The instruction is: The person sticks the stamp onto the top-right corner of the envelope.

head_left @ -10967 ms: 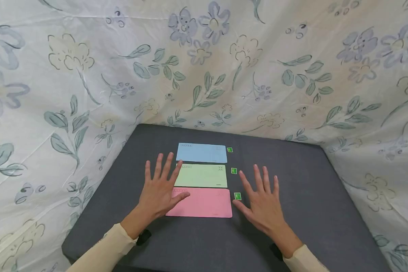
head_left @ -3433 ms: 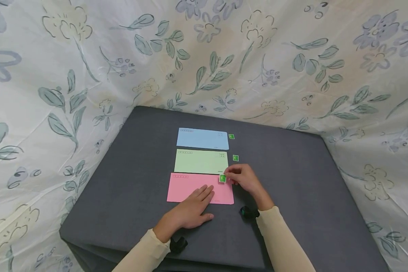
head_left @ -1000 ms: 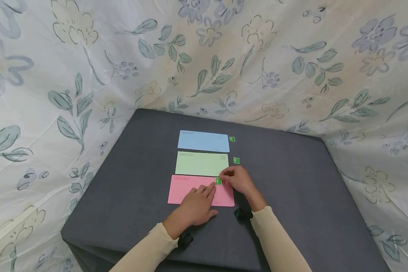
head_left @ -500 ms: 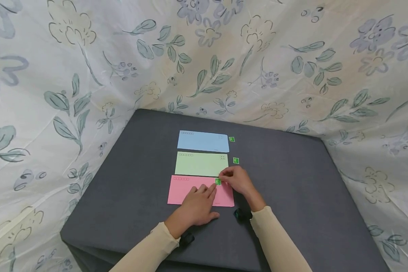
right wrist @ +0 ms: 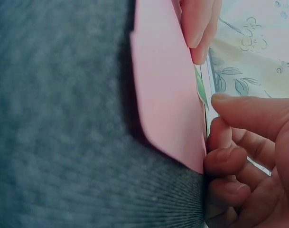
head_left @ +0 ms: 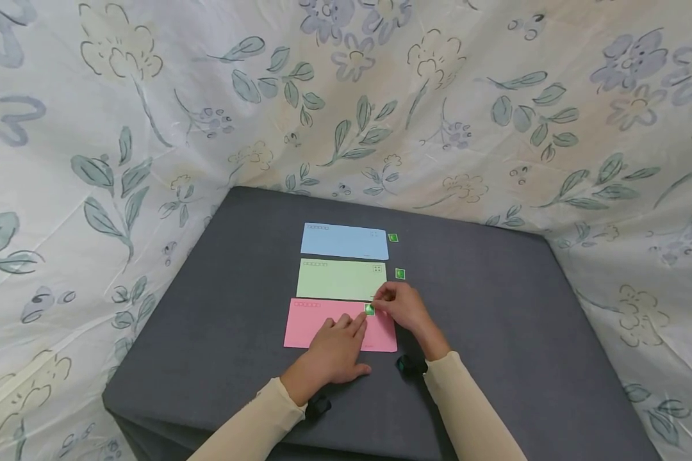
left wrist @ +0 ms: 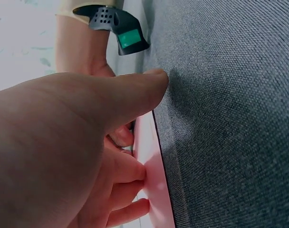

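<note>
A small green stamp with a white border point(head_left: 370, 310) is at the upper right corner of the pink envelope point(head_left: 300, 333). My right hand point(head_left: 406, 310) pinches the stamp by its right side with curled fingers. In the right wrist view, part of the stamp point(right wrist: 200, 88) shows as a thin tilted strip beside my thumb. My left hand point(head_left: 336, 351) lies flat with extended fingers on the pink envelope, and its fingertips reach the stamp's lower left edge. In the left wrist view, my thumb rests on the grey cloth beside the envelope's edge point(left wrist: 158, 190).
Behind the pink envelope lie a light green envelope point(head_left: 337, 280) and a blue envelope point(head_left: 343, 241). One green stamp point(head_left: 400, 274) sits right of the green envelope, another stamp point(head_left: 393, 237) right of the blue one. A dark grey cloth point(head_left: 496, 333) covers the table; a floral curtain point(head_left: 346, 96) surrounds it.
From beside the pink envelope, the nearest stamp was picked up by my right hand and moved left onto its upper right corner. My left fingers moved up to the stamp. Lately both hands barely shift.
</note>
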A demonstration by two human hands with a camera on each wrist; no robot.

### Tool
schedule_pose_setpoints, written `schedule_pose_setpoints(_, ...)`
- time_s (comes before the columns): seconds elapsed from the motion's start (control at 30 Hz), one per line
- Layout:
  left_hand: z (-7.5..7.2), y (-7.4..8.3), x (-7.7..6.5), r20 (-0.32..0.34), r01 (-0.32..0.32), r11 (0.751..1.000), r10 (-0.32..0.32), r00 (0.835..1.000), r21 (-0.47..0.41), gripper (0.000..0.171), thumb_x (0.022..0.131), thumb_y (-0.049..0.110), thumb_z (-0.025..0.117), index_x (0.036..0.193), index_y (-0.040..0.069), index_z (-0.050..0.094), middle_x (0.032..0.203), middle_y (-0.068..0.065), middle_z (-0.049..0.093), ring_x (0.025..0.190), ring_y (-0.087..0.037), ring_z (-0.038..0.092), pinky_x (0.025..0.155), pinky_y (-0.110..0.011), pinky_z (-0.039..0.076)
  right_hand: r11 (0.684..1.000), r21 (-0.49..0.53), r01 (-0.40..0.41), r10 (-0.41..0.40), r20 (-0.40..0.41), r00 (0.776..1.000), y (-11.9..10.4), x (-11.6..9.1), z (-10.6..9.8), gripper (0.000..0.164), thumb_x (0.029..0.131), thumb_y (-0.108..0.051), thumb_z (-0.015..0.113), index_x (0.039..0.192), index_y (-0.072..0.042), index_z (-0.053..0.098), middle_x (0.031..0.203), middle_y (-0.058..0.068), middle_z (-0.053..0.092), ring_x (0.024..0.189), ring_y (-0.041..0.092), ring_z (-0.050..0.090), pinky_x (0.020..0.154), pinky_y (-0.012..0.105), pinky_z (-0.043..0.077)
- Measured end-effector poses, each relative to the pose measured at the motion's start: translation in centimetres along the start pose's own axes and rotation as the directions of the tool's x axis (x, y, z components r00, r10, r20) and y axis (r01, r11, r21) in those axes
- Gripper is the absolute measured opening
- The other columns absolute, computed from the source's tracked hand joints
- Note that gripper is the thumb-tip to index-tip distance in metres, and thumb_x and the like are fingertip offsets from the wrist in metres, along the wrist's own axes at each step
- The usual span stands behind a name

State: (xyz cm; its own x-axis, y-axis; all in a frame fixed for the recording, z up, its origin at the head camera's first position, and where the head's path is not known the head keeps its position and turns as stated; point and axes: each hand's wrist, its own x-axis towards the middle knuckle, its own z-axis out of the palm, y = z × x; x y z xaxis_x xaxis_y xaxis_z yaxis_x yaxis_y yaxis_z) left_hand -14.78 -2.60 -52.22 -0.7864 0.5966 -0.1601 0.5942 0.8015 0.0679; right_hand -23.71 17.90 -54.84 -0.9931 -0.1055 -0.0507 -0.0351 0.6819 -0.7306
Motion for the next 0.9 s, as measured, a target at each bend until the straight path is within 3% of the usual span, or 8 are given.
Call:
schedule_pose_setpoints(0.53, 0.1, 0.1, 0.1, -0.010, -0.004, 1.000, 0.004, 1.000, 0.002, 0.096, 0.094, 0.068, 0.073, 0.166, 0.011, 0.045, 0.174, -0.001, 0.038, 0.146, -0.022, 0.044, 0.114, -0.045, 0.043, 0.999, -0.034, -0.019, 0.019, -0.005, 1.000, -0.2, -0.1, -0.1, 0.016, 0.093, -0.018, 0.088, 0.087, -0.013, 0.073, 0.077, 0.004, 0.064, 0.069, 0.022, 0.059, 0.057, 0.033, 0.049)
schedule_pose_setpoints(0.7, -0.2, 0.1, 0.0, -0.012, -0.004, 1.000, 0.004, 1.000, -0.026, 0.094, 0.096, 0.067, 0.072, 0.166, 0.010, 0.046, 0.174, -0.001, 0.037, 0.148, -0.023, 0.043, 0.117, -0.047, 0.042, 0.994, 0.108, 0.004, -0.006, 0.010, 1.000, 1.2, 0.3, -0.6, 0.014, 0.093, -0.013, 0.087, 0.089, -0.009, 0.074, 0.075, 0.004, 0.063, 0.065, 0.019, 0.058, 0.057, 0.030, 0.048)
schedule_pose_setpoints(0.9, -0.2, -0.2, -0.3, -0.011, 0.005, 0.997, -0.006, 1.000, -0.074, 0.094, 0.097, 0.067, 0.071, 0.167, 0.010, 0.045, 0.174, -0.001, 0.037, 0.148, -0.023, 0.045, 0.118, -0.048, 0.043, 0.957, 0.290, -0.008, -0.022, 0.100, 0.995, 2.3, 0.8, -1.5, 0.015, 0.094, -0.012, 0.086, 0.093, -0.003, 0.073, 0.071, 0.004, 0.061, 0.058, 0.016, 0.051, 0.054, 0.027, 0.045)
